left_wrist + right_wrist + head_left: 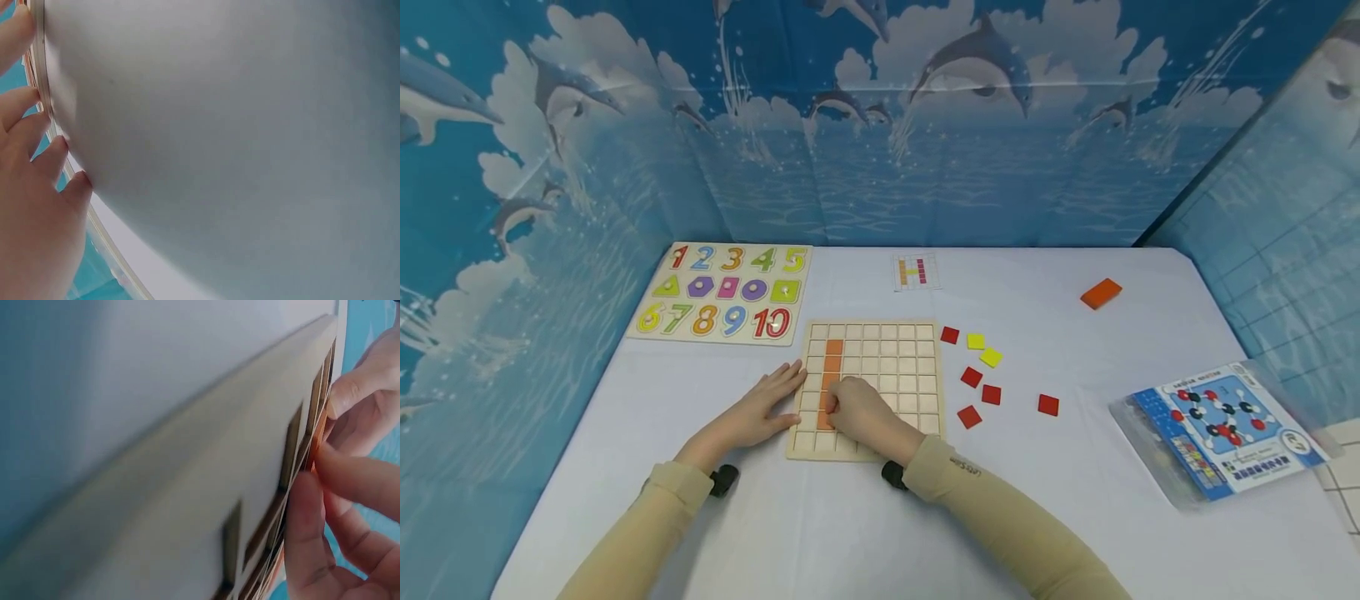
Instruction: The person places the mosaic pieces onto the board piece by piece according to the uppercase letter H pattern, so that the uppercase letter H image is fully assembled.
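A wooden grid board point(887, 332) lies on the white table, with a column of orange square tiles point(833, 362) set in its left part. My right hand point(868, 412) is over the lower part of that column, its fingers curled. In the right wrist view, the thumb and a finger of this hand point(344, 512) pinch at an orange tile point(319, 431) low against the grid. My left hand point(756, 417) lies flat with spread fingers, its fingertips at the board's left edge. The left wrist view shows those fingers point(47, 156) along the edge.
Right of the board lie several red tiles point(991, 394) and two yellow tiles point(975, 341). A small pattern card point(916, 283) is behind it. A number-and-shape puzzle point(717, 304) lies at back left. Farther right are an orange stack point(1101, 293) and a plastic-wrapped packet point(1225, 433).
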`<state>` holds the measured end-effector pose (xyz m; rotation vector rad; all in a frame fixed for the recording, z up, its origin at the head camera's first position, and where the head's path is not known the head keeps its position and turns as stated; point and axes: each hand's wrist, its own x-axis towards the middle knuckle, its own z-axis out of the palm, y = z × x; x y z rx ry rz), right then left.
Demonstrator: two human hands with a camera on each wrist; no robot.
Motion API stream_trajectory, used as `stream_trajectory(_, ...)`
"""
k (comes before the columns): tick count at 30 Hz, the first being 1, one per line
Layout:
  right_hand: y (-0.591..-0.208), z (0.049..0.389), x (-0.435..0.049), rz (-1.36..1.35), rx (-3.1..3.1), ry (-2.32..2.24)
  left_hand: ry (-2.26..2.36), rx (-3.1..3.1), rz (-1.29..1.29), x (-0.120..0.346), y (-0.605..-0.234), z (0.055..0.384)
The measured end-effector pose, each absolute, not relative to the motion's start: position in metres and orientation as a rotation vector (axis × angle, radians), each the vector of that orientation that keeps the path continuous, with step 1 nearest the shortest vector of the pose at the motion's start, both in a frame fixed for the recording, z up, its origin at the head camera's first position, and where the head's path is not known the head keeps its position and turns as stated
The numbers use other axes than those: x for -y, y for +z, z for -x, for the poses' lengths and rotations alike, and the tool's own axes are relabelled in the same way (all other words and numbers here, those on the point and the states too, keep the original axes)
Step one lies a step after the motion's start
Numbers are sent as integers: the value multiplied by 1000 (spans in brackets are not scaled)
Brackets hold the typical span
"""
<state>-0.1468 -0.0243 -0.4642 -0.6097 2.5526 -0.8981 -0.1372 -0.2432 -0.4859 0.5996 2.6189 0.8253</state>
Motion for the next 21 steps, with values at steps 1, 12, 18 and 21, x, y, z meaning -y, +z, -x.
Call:
stream_trajectory(1, -463, 147, 23, 607, -2538, -912, 824, -2622, -603, 243, -487, 137)
stream_trajectory(12, -457, 157, -27, 503, -2472, -1179, 824, -2631, -602, 244, -485, 136)
stream_trajectory(18, -459, 170, -80, 302, -2520, -1264, 819, -2630, -598, 243, -485, 136)
stream_trajectory(21, -460, 176, -106, 178, -2552, -1254, 815, -2633, -596, 243, -486, 136)
